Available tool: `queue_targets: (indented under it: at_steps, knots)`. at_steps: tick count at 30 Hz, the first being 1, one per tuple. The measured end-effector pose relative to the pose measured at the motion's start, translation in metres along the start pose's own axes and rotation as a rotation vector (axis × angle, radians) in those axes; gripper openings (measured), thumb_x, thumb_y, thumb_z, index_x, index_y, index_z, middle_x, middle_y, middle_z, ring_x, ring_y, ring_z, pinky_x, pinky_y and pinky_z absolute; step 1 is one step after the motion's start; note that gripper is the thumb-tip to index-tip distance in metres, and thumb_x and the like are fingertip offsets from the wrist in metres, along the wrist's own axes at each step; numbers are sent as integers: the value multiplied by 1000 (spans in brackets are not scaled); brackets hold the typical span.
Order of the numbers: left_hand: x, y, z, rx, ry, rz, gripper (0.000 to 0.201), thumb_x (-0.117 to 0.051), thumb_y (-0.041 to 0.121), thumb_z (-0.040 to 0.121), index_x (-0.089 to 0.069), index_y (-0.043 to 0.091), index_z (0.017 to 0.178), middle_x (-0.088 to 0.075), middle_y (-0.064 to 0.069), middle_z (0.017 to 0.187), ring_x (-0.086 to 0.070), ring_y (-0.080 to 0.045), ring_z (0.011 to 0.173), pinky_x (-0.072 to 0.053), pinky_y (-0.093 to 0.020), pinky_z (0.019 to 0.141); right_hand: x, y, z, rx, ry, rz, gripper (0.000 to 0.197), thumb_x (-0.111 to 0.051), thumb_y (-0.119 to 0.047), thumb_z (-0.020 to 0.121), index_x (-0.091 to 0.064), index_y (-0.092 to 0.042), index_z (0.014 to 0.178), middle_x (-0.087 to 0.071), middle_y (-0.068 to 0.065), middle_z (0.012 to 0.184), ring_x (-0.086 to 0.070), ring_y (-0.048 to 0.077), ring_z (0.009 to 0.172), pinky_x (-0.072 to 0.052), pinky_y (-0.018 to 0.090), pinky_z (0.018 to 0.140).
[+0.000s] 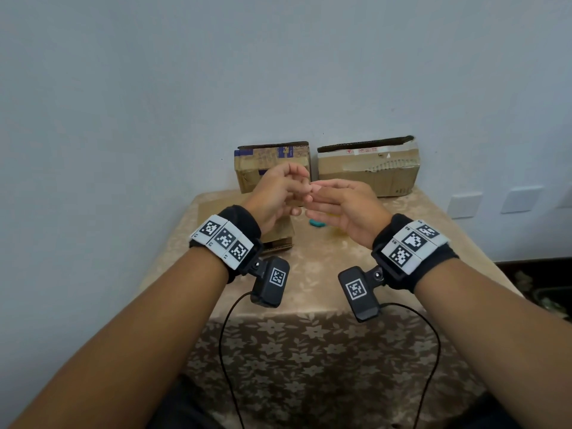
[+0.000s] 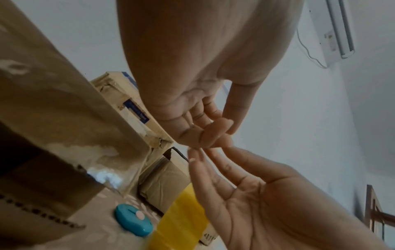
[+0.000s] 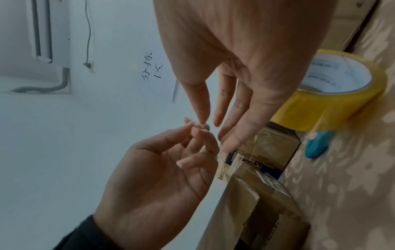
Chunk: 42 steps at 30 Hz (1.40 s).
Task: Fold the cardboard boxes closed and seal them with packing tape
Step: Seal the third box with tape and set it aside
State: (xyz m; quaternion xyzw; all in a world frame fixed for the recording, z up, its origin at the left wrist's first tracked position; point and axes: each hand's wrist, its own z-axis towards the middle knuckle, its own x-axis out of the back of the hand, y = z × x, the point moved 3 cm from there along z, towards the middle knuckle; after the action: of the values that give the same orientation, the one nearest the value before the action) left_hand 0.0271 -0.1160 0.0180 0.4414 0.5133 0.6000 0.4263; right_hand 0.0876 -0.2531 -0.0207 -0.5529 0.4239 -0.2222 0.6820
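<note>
Left hand (image 1: 275, 193) fingertips pinched together, right hand (image 1: 340, 205) fingers straight, tips meeting above surface (image 1: 325, 267), tape roll (image 3: 333, 91) and boxes (image 1: 368, 165) beyond.

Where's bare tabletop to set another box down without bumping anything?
Free: the near strip of tablecloth below both wrists, and the right side in front of the wide box. Crowded: the left, where the open box sits, and the middle, with the tape roll and teal cutter beneath the left hand and right hand.
</note>
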Motion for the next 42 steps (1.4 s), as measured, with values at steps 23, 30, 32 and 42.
queue_targets:
  at_steps: [23,30,32,42]
  knots:
    - [6,0,1,-194,172,270,24,-76,10,89,-71,16,111,-78,-2,93,-68,-8,68,-49,-23,49,6,-1,2,71,13,47,20,-69,0,93,-72,6,113,-76,22,107,-75,31,101,-62,39,89]
    - [-7,6,-2,-466,370,784,11,-73,29,90,-80,32,98,-72,18,86,-59,-10,93,-51,-33,78,0,-1,5,161,123,45,24,-71,10,87,-71,10,112,-76,23,102,-76,31,96,-63,39,86]
    - [-12,6,-3,-497,383,875,14,-69,29,94,-80,32,102,-72,15,90,-47,-11,100,-40,-30,76,-3,-1,5,165,156,38,23,-72,10,87,-71,10,110,-76,24,101,-76,33,96,-63,41,86]
    - [-9,13,5,-318,415,783,11,-73,27,84,-73,30,74,-69,15,74,-69,-10,74,-60,-40,81,4,-5,8,209,347,-214,16,-70,11,85,-75,-3,88,-77,14,87,-78,24,82,-65,40,80]
